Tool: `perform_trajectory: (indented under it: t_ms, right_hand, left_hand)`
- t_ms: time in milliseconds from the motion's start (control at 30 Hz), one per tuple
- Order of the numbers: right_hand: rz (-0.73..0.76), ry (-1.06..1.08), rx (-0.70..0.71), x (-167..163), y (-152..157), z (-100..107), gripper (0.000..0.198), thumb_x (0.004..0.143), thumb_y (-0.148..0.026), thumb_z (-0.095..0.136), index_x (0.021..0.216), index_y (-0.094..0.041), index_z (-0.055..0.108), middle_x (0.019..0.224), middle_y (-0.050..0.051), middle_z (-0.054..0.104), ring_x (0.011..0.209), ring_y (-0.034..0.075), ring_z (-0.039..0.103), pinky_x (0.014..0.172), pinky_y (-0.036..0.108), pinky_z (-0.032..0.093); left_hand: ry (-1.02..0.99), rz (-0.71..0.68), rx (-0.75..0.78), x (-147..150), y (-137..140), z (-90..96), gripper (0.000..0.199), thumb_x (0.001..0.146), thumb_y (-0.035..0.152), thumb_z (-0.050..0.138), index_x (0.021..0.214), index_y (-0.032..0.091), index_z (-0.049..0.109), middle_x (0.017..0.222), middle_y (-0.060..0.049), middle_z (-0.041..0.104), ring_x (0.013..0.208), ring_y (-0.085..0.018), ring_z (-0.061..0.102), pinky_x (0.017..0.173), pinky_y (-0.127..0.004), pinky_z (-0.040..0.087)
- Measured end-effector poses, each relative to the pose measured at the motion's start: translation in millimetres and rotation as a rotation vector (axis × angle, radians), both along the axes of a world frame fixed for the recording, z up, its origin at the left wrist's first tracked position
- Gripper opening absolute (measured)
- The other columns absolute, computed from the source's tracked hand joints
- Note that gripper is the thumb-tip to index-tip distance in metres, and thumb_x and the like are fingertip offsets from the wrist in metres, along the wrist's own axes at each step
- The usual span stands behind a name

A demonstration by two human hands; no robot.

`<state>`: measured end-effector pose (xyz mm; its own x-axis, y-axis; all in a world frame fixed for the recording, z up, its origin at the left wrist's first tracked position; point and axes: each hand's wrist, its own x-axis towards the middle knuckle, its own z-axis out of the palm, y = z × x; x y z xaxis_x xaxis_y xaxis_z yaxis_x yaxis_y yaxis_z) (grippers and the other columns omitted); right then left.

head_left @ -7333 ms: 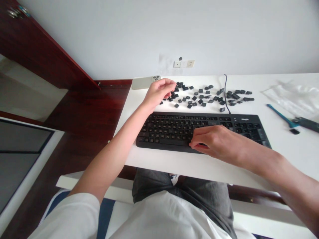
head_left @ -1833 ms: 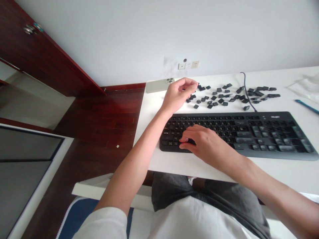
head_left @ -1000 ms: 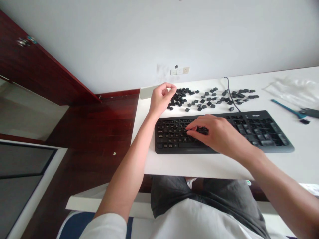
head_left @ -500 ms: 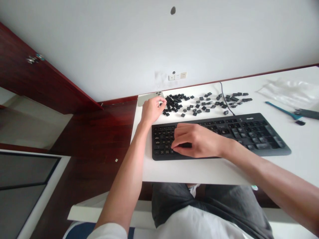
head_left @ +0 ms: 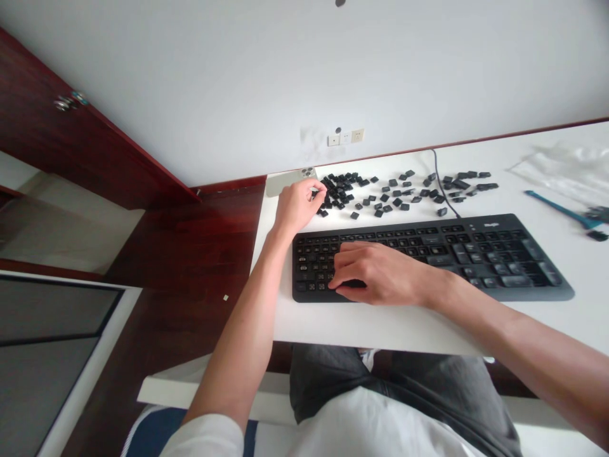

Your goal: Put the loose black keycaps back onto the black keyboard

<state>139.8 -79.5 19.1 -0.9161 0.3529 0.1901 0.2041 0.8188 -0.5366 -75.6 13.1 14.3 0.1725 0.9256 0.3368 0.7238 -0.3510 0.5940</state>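
A white desk [head_left: 380, 327] bears a black keyboard [head_left: 457, 257], the right hand [head_left: 373, 273] half-curled over it. The left hand [head_left: 297, 206] nearly pinches beside loose keycaps [head_left: 340, 189]; whether either holds anything is unclear.

Keyboard [head_left: 440, 254] partly hidden by right hand [head_left: 370, 271]; door [head_left: 90, 130] cropped

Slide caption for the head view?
Right hand over a black plastic keyboard, left hand beside loose black keycaps on white tabletop.

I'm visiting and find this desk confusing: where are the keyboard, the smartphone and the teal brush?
Keyboard [head_left: 436, 250], head view: middle of its key area.
Smartphone [head_left: 282, 183], head view: its pale back.
Teal brush [head_left: 559, 207], head view: its handle.
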Motion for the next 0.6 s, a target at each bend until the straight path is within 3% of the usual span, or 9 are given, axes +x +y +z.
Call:
perform_trajectory:
  t_ms: [167,300,600]
  right_hand:
    - [-0.051,-0.023,0.062,-5,-3,-9,0.014,0.099,-0.025,0.067,0.110,-0.020,0.076,0.098,0.007,0.072,0.096,0.025,0.062,0.089,0.039,0.047]
    - [-0.059,-0.019,0.066,-8,-6,-9,0.012,0.101,-0.021,0.063,0.102,-0.019,0.074,0.094,0.006,0.071,0.094,0.023,0.062,0.088,0.037,0.047]
    - [-0.162,-0.103,0.115,-23,-18,-5,0.004,0.088,-0.016,0.063,0.091,-0.018,0.065,0.090,0.007,0.067,0.087,0.023,0.057,0.084,0.037,0.044]
  left_hand:
    - [0.014,0.005,0.004,1,0,-0.1,0.013,0.093,0.027,0.065,0.088,0.020,0.075,0.050,0.007,0.036,0.049,-0.011,0.032,0.057,-0.029,0.026]
    - [0.012,0.002,0.008,1,-1,0.6,0.013,0.093,0.027,0.065,0.089,0.020,0.075,0.050,0.007,0.037,0.049,-0.011,0.033,0.058,-0.029,0.026]
    - [0.017,-0.041,0.019,4,-2,0.3,0.015,0.093,0.028,0.063,0.089,0.020,0.074,0.052,0.005,0.041,0.051,-0.012,0.036,0.059,-0.029,0.026]
